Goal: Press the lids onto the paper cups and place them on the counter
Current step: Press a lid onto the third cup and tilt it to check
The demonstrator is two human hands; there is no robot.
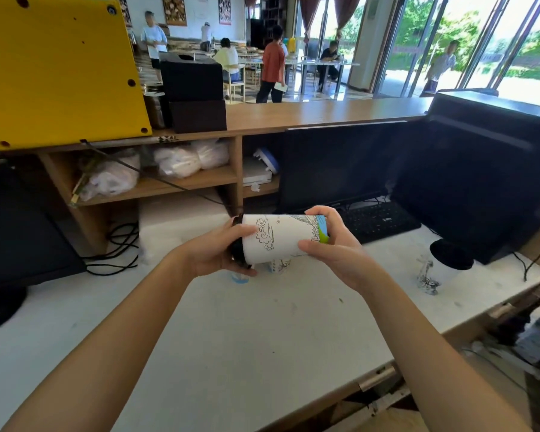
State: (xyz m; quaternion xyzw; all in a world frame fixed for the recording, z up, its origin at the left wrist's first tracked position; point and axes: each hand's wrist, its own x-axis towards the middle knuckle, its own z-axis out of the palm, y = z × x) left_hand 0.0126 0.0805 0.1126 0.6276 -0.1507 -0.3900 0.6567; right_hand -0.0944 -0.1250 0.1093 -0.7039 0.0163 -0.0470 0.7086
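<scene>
A white paper cup (286, 236) with line drawings lies sideways in the air between my hands, above the white worktop (231, 332). Its black lid (237, 244) sits on the left end. My left hand (214, 251) grips that lid end with curled fingers. My right hand (331, 244) grips the cup's base end, which has a blue and green band. Directly behind the held cup, partly hidden, another printed cup (279, 265) stands on the worktop. At the right, a cup with a black lid (446, 266) stands upright.
A black keyboard (378, 221) and monitor (334, 163) sit behind the cup; a second dark monitor (480, 173) is at right. A raised wooden counter (309, 115) runs across the back, with a yellow box (56, 70) on it. Cables (116, 247) lie at left. People stand in the room beyond.
</scene>
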